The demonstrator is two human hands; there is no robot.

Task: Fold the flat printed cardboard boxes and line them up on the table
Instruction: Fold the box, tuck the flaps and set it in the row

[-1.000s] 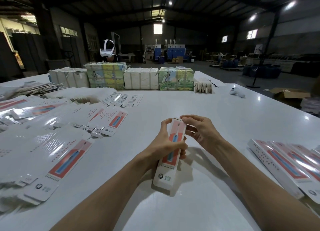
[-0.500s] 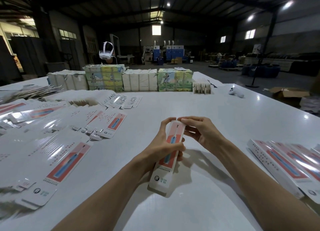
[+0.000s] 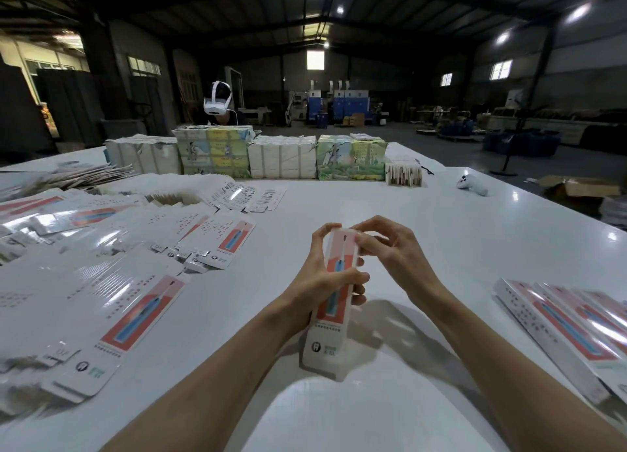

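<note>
A long white cardboard box printed with a red panel and a blue toothbrush is held above the white table, its near end low and its far end raised. My left hand grips its middle, fingers wrapped round the front. My right hand pinches the box's top end with its fingertips. Flat printed box blanks lie spread over the left of the table. Several folded boxes lie side by side at the right edge.
Wrapped paper bundles stand in a row along the table's far side, a small stack of cards beside them. A white controller lies at the far right. A person wearing a white headset stands behind the bundles.
The box has been lifted slightly and tilted more upright. My right fingers have moved onto its top end. The camera view shifted a little.
</note>
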